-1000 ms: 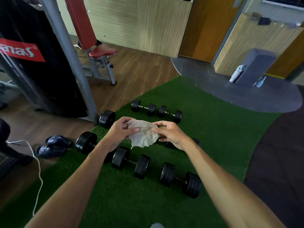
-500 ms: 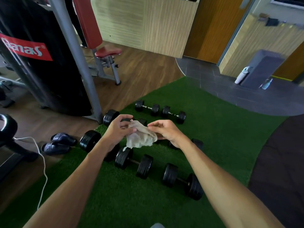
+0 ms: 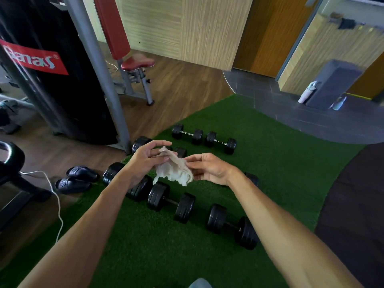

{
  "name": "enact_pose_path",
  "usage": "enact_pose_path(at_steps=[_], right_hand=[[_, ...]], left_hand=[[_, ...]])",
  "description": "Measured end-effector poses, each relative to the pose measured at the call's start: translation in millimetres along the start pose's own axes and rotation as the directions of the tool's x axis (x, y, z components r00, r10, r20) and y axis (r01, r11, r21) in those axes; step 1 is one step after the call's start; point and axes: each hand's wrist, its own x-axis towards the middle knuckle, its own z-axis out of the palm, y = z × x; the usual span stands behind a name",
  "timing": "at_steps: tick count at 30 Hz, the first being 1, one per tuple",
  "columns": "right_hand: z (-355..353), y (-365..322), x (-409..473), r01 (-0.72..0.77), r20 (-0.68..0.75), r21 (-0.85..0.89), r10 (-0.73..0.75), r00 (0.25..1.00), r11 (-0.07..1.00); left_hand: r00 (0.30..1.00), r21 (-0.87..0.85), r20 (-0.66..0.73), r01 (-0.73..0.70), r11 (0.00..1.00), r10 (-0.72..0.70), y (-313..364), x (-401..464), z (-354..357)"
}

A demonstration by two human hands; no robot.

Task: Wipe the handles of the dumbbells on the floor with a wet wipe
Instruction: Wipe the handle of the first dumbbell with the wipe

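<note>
Several black dumbbells lie in rows on the green turf (image 3: 291,163). Two small ones (image 3: 188,134) (image 3: 221,140) sit at the back, two big ones (image 3: 171,201) (image 3: 231,226) at the front, and others are partly hidden behind my hands. A crumpled off-white wet wipe (image 3: 173,169) hangs in the air above the middle row. My left hand (image 3: 145,160) pinches its upper left part with the fingers half spread. My right hand (image 3: 209,168) holds its right edge between thumb and fingers.
A grey steel post (image 3: 97,73) and a black covered gym machine (image 3: 54,80) stand at the left, with a red seat (image 3: 138,63) behind. Dark slippers (image 3: 76,179) and a white cable (image 3: 56,196) lie on the wood floor. Two bottles (image 3: 308,92) stand far right.
The wipe has been pulled open from a bunched wad into a looser hanging sheet. My hands have drawn slightly apart, and the left fingers have spread.
</note>
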Motion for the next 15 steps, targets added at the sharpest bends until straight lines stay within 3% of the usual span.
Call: enact_pose_path(at_steps=[3, 7, 11, 13, 15], right_hand=[[-7.4, -7.2, 1.3, 0.075, -0.127, -0.032, -0.079, 0.989, 0.997], [-15.1, -17.0, 0.2, 0.142, -0.220, -0.208, -0.188, 0.957, 0.968], [-17.0, -26.7, -4.2, 0.195, -0.203, -0.329, -0.271, 0.941, 0.924], [-16.3, -29.7, -5.3, 0.206, -0.197, -0.342, -0.284, 0.938, 0.917], [-15.0, -31.6, -6.4, 0.205, -0.185, -0.340, -0.279, 0.942, 0.918]], left_hand=[[0.997, -0.004, 0.061, 0.038, 0.999, -0.037, -1.4, -3.4, -9.0], [0.993, -0.009, 0.108, 0.050, 0.999, -0.049, -4.0, -6.4, -17.9], [0.995, -0.053, -0.034, 0.092, 0.994, -0.094, 0.1, -2.8, -14.5], [0.990, 0.059, -0.107, 0.100, 0.993, -0.094, 1.0, 4.3, -4.5], [0.995, 0.286, -0.084, 0.067, 0.956, -0.045, 2.8, 12.5, 9.1]])
